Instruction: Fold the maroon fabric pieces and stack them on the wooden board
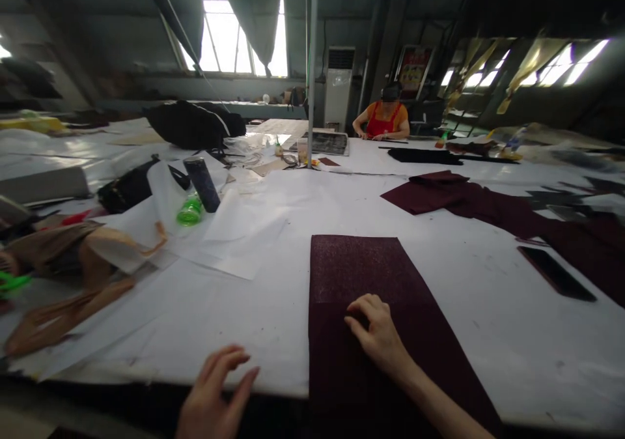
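A dark maroon fabric panel (359, 266) lies flat on the white table and runs over its front edge. Its far part looks slightly lighter and speckled, with a crosswise line where the plain part begins. My right hand (378, 335) rests on or just above this panel, fingers bent, thumb a little apart, nothing visible between them. To the left of the panel, my left hand (217, 390) hovers by the table's front edge, empty, its thumb spread from the fingers.
More maroon cloth (463, 198) lies crumpled at right, beside a dark phone (556, 273). At left are a green bottle (189, 211), a dark cylinder (202, 184), paper sheets and tan scraps (73, 309). A metal pole (312, 68) rises mid-table. A co-worker (383, 120) sits opposite.
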A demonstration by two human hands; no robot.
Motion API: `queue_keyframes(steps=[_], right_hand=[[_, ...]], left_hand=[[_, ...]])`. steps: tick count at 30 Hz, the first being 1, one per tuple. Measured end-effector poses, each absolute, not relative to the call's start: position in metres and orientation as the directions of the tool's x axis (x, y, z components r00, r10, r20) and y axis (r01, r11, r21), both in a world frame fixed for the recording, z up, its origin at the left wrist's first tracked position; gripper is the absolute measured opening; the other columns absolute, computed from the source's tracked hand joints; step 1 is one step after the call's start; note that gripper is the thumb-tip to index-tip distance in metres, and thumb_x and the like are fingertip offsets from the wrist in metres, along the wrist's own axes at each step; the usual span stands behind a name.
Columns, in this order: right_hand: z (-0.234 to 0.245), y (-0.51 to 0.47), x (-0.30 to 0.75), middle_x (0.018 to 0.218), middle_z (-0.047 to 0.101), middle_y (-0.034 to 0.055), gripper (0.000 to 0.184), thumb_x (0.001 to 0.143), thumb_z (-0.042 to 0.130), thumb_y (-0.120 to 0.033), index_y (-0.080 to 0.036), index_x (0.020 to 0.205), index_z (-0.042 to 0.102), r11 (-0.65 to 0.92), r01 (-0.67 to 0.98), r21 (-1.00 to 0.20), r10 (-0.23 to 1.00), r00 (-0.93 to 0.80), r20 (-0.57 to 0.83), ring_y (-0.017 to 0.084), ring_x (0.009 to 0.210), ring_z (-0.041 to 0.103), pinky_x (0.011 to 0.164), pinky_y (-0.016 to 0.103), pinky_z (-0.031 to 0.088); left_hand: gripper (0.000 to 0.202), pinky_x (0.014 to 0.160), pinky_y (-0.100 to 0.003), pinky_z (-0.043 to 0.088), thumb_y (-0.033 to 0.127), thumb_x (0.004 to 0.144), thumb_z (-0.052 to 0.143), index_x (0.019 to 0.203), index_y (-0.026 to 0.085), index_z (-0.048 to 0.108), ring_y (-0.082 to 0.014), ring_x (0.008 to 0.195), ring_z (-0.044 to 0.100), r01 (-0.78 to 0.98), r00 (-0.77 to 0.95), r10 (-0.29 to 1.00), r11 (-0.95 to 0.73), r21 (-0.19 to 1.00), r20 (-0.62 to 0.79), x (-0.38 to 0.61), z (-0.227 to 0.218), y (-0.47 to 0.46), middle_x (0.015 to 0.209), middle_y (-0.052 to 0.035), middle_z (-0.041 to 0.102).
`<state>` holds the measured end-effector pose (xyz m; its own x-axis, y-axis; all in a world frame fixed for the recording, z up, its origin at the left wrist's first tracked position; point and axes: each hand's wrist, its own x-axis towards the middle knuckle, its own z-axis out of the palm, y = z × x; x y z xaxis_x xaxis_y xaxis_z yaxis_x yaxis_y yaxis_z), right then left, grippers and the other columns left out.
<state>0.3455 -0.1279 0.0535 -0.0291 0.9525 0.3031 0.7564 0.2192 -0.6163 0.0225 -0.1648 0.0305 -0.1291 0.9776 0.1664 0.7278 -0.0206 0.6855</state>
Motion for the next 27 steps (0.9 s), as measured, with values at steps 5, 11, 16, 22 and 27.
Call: queue_keyframes(steps=[5,11,16,22,27], right_hand=[[0.037,-0.099,0.358,0.088,0.059,0.0016,0.007,0.08,0.062,-0.021,-0.022,0.084,0.057,0.263,0.818,-0.512,0.937,-0.091,0.336,0.02,0.09,0.053,0.083,0.038,0.033],[0.029,-0.089,0.359,0.088,0.058,0.0021,0.009,0.079,0.063,-0.022,-0.023,0.083,0.056,0.281,0.809,-0.517,0.94,-0.124,0.317,0.022,0.089,0.05,0.082,0.039,0.032],[0.026,-0.091,0.362,0.09,0.057,0.0032,0.006,0.081,0.059,-0.02,-0.022,0.079,0.053,0.354,0.747,-0.563,0.921,-0.172,0.351,0.022,0.091,0.048,0.084,0.041,0.029],[0.03,-0.098,0.363,0.085,0.058,0.002,0.009,0.084,0.05,-0.013,-0.02,0.079,0.05,0.47,0.682,-0.559,0.874,-0.275,0.4,0.02,0.091,0.05,0.086,0.04,0.027],[0.035,-0.102,0.357,0.08,0.058,0.0015,0.008,0.087,0.047,-0.014,-0.019,0.084,0.052,0.461,0.724,-0.513,0.878,-0.29,0.381,0.019,0.084,0.051,0.085,0.037,0.029]], left_hand=[[0.015,0.098,-0.04,0.042,0.021,0.081,0.059,0.096,0.024,0.058,-0.0234,0.114,0.051,0.615,0.318,0.905,-0.424,0.664,0.283,0.14,0.055,-0.102,0.118,-0.0062,0.055],[0.031,0.101,-0.042,0.039,0.016,0.068,0.071,0.095,0.023,0.059,-0.0248,0.121,0.046,0.611,0.431,0.876,-0.458,0.646,0.215,0.178,0.043,-0.06,0.128,-0.0049,0.051],[0.041,0.103,-0.042,0.034,0.021,0.067,0.076,0.104,0.026,0.058,-0.0252,0.126,0.041,0.663,0.478,0.868,-0.458,0.593,0.135,0.175,0.041,-0.052,0.136,-0.003,0.047],[0.027,0.104,-0.039,0.027,0.021,0.074,0.07,0.098,0.026,0.06,-0.0226,0.124,0.04,0.626,0.667,0.734,-0.644,0.441,0.125,0.18,0.071,-0.048,0.13,-0.0005,0.05],[0.011,0.086,-0.035,0.032,0.021,0.076,0.069,0.08,0.021,0.059,-0.0195,0.097,0.05,0.624,0.748,0.664,-0.712,0.324,0.018,0.188,0.079,-0.043,0.097,-0.0009,0.059]])
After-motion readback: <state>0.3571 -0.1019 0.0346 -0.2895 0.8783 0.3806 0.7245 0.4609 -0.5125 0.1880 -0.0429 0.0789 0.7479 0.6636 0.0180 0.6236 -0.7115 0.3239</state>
